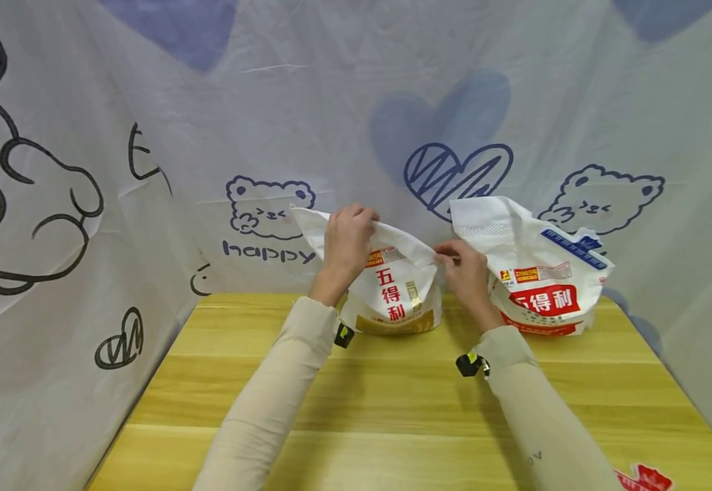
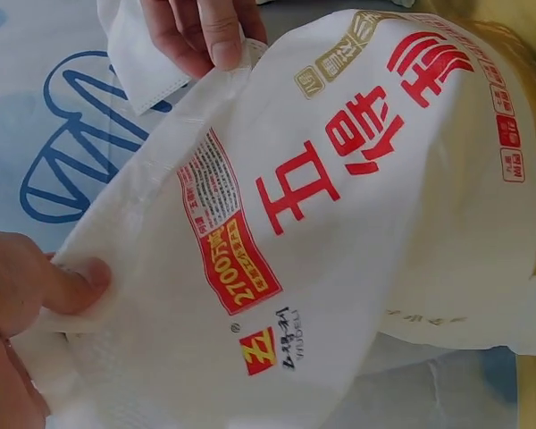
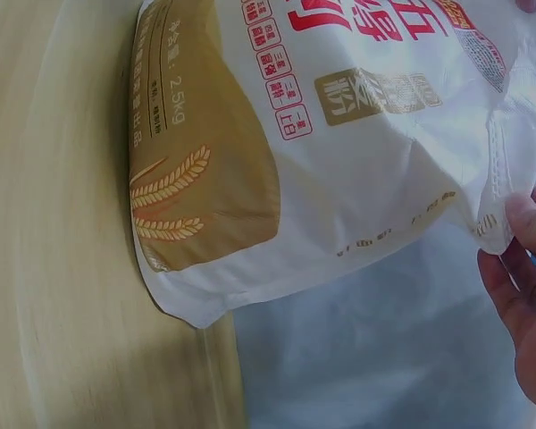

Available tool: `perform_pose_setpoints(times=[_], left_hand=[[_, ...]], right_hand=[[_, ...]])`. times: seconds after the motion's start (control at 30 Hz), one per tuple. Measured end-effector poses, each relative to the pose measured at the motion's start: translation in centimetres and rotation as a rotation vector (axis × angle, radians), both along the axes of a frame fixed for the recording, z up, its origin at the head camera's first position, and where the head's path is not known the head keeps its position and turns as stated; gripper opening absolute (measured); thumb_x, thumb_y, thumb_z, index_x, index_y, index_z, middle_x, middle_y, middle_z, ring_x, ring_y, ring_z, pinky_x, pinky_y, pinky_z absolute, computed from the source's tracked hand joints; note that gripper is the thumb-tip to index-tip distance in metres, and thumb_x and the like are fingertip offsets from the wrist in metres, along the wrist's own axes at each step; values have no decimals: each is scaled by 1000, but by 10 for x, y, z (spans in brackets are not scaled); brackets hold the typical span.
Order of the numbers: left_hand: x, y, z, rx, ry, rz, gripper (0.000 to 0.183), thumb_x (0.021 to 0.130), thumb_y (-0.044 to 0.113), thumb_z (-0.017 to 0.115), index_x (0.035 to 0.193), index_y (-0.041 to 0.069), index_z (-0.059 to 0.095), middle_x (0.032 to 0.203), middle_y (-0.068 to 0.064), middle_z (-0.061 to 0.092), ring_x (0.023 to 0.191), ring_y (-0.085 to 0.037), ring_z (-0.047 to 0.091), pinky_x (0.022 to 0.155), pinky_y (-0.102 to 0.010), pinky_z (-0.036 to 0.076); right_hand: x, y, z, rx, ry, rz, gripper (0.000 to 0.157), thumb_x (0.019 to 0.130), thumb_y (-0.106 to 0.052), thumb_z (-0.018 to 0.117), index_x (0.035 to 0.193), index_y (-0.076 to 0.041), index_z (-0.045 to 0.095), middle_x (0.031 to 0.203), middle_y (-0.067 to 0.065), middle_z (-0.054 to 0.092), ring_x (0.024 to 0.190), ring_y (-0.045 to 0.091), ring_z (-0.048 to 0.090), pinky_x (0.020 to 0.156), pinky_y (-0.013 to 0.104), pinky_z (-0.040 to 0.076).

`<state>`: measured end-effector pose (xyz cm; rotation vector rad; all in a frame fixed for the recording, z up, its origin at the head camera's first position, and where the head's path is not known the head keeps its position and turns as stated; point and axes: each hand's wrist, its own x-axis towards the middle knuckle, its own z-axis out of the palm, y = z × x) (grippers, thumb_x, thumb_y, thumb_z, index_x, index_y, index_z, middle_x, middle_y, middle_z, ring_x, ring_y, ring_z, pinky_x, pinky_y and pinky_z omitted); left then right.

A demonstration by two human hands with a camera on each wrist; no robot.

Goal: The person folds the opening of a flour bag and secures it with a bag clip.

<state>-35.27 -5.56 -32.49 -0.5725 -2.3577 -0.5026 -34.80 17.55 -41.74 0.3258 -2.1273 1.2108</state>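
Note:
A white flour bag [image 1: 419, 310] with red lettering and a gold base stands on the table near its back edge. Its top edge is folded over and slants down to the right. My left hand [image 1: 350, 239] grips the folded top on the left side, the thumb [image 2: 87, 281] pressed on the near face. At the fold's right end my right hand [image 1: 465, 273] pinches the corner between thumb and fingers; the right wrist view shows that pinch at the bag's corner [image 3: 493, 234].
To the right stands a second white flour bag [image 1: 543, 300] with a red label, a blue clip [image 1: 573, 247] on its folded top. A red clip-like piece [image 1: 644, 479] lies at the table's near right. A printed cloth [image 1: 331, 102] hangs behind the wooden table [image 1: 393, 423].

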Motion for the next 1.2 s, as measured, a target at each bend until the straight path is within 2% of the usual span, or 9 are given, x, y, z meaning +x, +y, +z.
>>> perform_pose_setpoints(times=[0.17, 0.33, 0.67, 0.83, 1.0, 1.2], left_hand=[[0, -4, -4, 28, 9, -4, 11, 94, 8, 72, 105, 10, 74, 105, -4, 72, 102, -25, 65, 107, -44, 43], [1, -3, -7, 30, 10, -15, 11, 95, 4, 69, 105, 9, 72, 105, -6, 71, 99, -26, 64, 107, -45, 42], [0, 0, -10, 20, 53, -8, 14, 93, 0, 69, 104, 8, 73, 104, -7, 71, 99, -27, 64, 104, -45, 43], [0, 0, -12, 30, 67, -14, 16, 91, -3, 70, 103, 8, 72, 104, -7, 71, 99, -27, 64, 105, -46, 43], [-1, 1, -15, 37, 69, -25, 18, 91, -4, 70, 104, 8, 72, 105, -7, 70, 100, -27, 64, 107, -46, 42], [0, 0, -17, 49, 69, -27, 18, 91, -5, 70, 104, 7, 72, 105, -8, 70, 101, -27, 64, 108, -47, 41]], right_hand=[[-2, -1, -1, 13, 13, -23, 7, 93, 4, 71, 99, 3, 74, 100, 18, 75, 92, 35, 72, 78, 47, 59], [-2, 2, -2, 31, 17, -25, 7, 93, 5, 70, 99, 3, 73, 101, 19, 74, 94, 35, 72, 81, 48, 59], [7, 6, -1, 65, 56, 44, 12, 91, 9, 69, 102, 6, 72, 103, 21, 72, 96, 38, 72, 81, 48, 61], [18, 10, 4, 102, 42, 48, 16, 92, 8, 69, 107, 6, 71, 106, 21, 73, 99, 37, 71, 84, 48, 60], [37, 19, 6, 152, 21, 75, 22, 90, 9, 71, 112, 7, 69, 111, 22, 71, 104, 38, 69, 88, 51, 59], [64, 34, 8, 244, -72, 103, 27, 91, 3, 72, 118, 5, 66, 118, 21, 69, 110, 38, 66, 90, 53, 58]])
